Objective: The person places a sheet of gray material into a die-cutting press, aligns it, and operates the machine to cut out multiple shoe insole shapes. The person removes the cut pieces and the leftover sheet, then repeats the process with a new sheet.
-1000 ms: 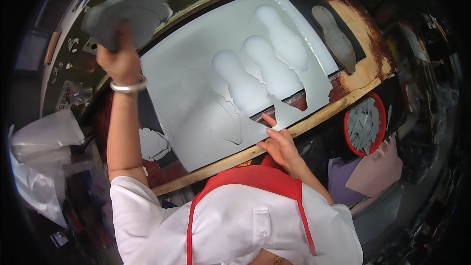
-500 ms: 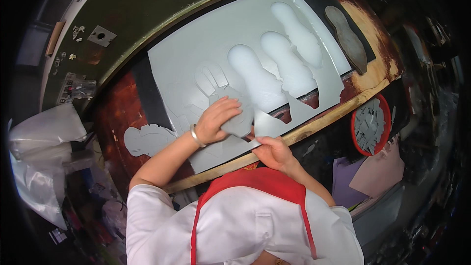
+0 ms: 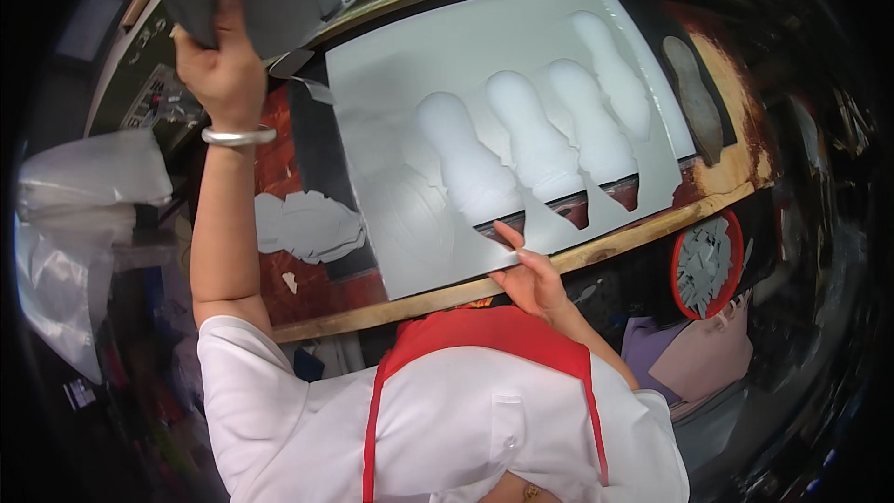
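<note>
Lifting the left hand point(image 3: 222, 74) up and to the left since half a second ago, off the perforated grey sheet point(image 3: 391, 56), and now exposing a fourth white sole-shaped opening point(image 3: 468, 158) beside the three already showing. Gripping in that hand a bundle of flat grey cutouts point(image 3: 270, 0), pressing the thumb along the near face, hiding the other fingers behind, and leaving the number of layers hard to tell. Wearing a silver bangle point(image 3: 238, 136) on that wrist. Pinching the near edge of the sheet with the right hand point(image 3: 531, 279), closing thumb and fingers about the narrow strip between two openings. Seeing the sheet lying across a white board point(image 3: 656, 84), with faint sole outlines point(image 3: 419, 219) marking its left part. Seeing to the left a pile of light grey cutouts point(image 3: 312, 226) lying partly on a black strip point(image 3: 326, 154), and a small pale scrap point(image 3: 290, 282) resting near. Seeing to the right a grey-brown sole-shaped plate point(image 3: 694, 93), and along the near side a wooden rail point(image 3: 643, 228) running. Seeing past the rail a red basin point(image 3: 737, 251) holding grey offcuts point(image 3: 703, 265), near purple point(image 3: 643, 349) and pink point(image 3: 708, 349) sheets.
</note>
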Demonstrator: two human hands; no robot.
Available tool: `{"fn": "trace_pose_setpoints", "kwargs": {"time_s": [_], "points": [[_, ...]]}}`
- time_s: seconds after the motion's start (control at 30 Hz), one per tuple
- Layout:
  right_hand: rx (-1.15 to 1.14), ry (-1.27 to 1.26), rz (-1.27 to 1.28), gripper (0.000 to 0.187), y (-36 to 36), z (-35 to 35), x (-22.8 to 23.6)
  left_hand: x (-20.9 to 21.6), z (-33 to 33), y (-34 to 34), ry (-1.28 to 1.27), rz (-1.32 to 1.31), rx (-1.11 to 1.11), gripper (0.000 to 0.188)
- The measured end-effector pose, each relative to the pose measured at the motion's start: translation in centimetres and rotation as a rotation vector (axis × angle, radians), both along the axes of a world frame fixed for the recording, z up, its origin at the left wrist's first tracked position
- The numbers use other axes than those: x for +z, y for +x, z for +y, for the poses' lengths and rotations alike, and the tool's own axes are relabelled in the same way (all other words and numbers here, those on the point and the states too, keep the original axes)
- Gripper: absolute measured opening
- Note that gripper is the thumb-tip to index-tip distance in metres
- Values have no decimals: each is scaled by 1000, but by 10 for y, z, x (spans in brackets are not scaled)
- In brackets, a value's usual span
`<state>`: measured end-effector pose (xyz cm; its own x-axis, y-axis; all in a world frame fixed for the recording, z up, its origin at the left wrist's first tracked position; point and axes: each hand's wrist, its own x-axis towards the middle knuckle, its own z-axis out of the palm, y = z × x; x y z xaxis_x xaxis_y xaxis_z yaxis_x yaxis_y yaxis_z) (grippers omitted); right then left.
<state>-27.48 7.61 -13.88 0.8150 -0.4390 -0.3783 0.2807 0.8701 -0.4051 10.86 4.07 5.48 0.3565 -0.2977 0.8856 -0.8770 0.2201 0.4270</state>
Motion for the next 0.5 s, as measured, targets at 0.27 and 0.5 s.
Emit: {"fn": "trace_pose_setpoints", "kwargs": {"time_s": [0.27, 0.5], "points": [[207, -104, 316, 28, 31, 22, -6, -151, 105, -92, 802, -436, -784, 52], [170, 128, -165, 39, 50, 15, 14, -165, 113, -92, 741, -160, -708, 56]]}}
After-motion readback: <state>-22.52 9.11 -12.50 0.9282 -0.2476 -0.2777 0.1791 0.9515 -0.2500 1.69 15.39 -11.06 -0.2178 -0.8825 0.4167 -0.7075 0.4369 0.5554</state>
